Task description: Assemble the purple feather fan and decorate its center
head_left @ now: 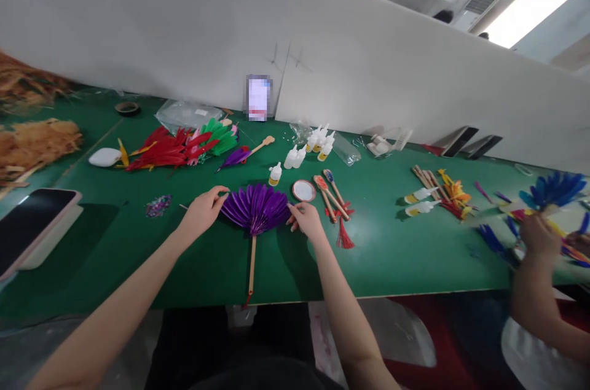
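A purple feather fan (258, 209) is spread wide in front of me, its wooden handle (252, 264) pointing toward the table's front edge. My left hand (206, 210) pinches the outer feather on the fan's left side. At the opposite side, my right hand (306, 220) has its fingers closed on the right edge feathers. A red cord hangs at the handle's lower end. Just beyond the fan stands a small white glue bottle (275, 174). A round dish with white contents (303, 190) lies near my right hand.
Wooden sticks with red tassels (332, 196) lie right of the dish. Red feathers (173, 149), green feathers (219, 136) and several glue bottles (318, 139) are farther back. A phone (34, 224) rests at left. At right, a co-worker's hand (539, 233) holds blue feathers (553, 190).
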Motion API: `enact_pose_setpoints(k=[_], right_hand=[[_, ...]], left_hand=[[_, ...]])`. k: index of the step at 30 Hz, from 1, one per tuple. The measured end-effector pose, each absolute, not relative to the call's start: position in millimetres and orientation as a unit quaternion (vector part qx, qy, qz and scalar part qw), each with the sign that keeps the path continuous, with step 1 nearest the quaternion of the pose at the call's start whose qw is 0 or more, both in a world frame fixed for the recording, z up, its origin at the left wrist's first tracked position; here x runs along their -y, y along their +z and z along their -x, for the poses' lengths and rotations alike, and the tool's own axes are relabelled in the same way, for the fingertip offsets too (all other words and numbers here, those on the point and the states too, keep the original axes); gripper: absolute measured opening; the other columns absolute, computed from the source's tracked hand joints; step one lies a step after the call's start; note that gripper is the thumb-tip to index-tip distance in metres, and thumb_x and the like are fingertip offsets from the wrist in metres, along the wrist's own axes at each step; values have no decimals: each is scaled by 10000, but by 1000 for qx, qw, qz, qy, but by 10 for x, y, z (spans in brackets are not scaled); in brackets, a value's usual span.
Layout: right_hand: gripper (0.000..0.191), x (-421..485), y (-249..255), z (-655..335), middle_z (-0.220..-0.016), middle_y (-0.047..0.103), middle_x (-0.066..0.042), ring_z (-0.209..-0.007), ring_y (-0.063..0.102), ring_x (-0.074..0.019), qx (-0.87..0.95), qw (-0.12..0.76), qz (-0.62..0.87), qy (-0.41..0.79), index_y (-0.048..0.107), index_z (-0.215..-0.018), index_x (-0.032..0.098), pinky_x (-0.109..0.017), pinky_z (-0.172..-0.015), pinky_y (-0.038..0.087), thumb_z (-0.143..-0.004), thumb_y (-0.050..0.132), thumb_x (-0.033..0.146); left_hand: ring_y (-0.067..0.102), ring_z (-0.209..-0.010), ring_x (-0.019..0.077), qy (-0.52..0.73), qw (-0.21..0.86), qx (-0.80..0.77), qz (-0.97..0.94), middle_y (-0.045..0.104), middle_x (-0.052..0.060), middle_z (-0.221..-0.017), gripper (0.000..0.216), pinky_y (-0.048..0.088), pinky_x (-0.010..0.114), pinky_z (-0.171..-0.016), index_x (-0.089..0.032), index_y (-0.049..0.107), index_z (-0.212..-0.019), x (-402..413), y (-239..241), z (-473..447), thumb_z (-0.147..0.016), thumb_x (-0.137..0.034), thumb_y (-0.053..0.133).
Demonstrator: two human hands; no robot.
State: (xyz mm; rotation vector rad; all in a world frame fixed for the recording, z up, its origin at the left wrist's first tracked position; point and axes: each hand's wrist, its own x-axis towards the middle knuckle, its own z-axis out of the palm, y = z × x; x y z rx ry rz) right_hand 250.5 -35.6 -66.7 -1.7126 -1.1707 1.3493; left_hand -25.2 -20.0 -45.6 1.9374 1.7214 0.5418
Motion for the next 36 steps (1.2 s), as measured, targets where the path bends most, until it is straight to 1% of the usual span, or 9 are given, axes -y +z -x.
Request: enact_pose_setpoints(k=[6,14,17,20,21,24,28,32,36], right_hand=[[350,428,-717,-2576,-485,637,4,-300,513,-86,442,343,648,516,491,-692,178,-171,-346,376,-801,594,494],[315,494,-698,-2617,-500,644,-1,-303,518,-90,461,331,651,504,506,-708,175,-176,-351,374,-817,576,463],[308,522,-679,-2623,-503,638,-1,-304,516,-88,474,321,655,493,512,-708,172,-177,-354,379,-830,561,450],[318,535,-647,-2635,-509,631,0,-311,520,-92,492,311,664,470,523,-703,170,-185,-366,391,-849,527,453],[326,530,-634,-2640,-517,630,1,-314,522,-93,498,309,669,457,525,-704,172,-189,-372,395,-857,509,460],[324,478,-598,-2646,-584,641,4,-338,530,-91,521,307,684,409,536,-735,183,-201,-408,409,-864,481,474],[259,353,-597,-2613,-660,652,-8,-464,590,-121,556,300,691,351,574,-754,190,-225,-513,433,-825,544,437],[250,283,-634,-2561,-643,659,-26,-612,639,-175,581,288,687,328,600,-681,191,-240,-560,433,-773,612,423],[263,307,-659,-2551,-582,657,-24,-533,626,-161,583,289,686,324,609,-648,186,-232,-516,422,-783,604,412]], left_hand=[[532,-545,163,220,247,-628,-704,528,-8,-607,350,379,251,-546,-172,573,-1067,202,-459,254,-877,-395,382],[548,-584,174,215,250,-624,-708,550,7,-642,360,402,265,-576,-162,565,-1098,205,-465,283,-901,-396,374],[590,-781,229,235,159,-630,-722,604,66,-760,357,449,333,-725,-147,578,-1105,248,-457,291,-921,-382,381],[542,-1043,300,295,-10,-637,-712,610,156,-1016,348,411,453,-896,-140,590,-1135,464,-415,184,-935,-357,406],[531,-1084,299,317,-34,-622,-715,601,165,-1079,335,400,461,-929,-140,589,-1150,580,-404,118,-935,-333,421],[507,-1182,256,268,29,-472,-839,588,122,-1231,375,394,415,-996,-183,504,-1291,988,-412,-118,-934,-284,448],[358,-1356,259,160,135,-302,-930,419,77,-1465,581,333,412,-1090,-244,328,-1442,1368,-511,-320,-904,-360,515],[312,-1387,277,103,194,-271,-937,317,57,-1525,694,310,443,-1111,-304,224,-1481,1421,-595,-325,-878,-392,555],[289,-1398,288,82,199,-269,-939,266,67,-1543,721,306,473,-1111,-311,199,-1486,1394,-627,-306,-872,-374,572]])
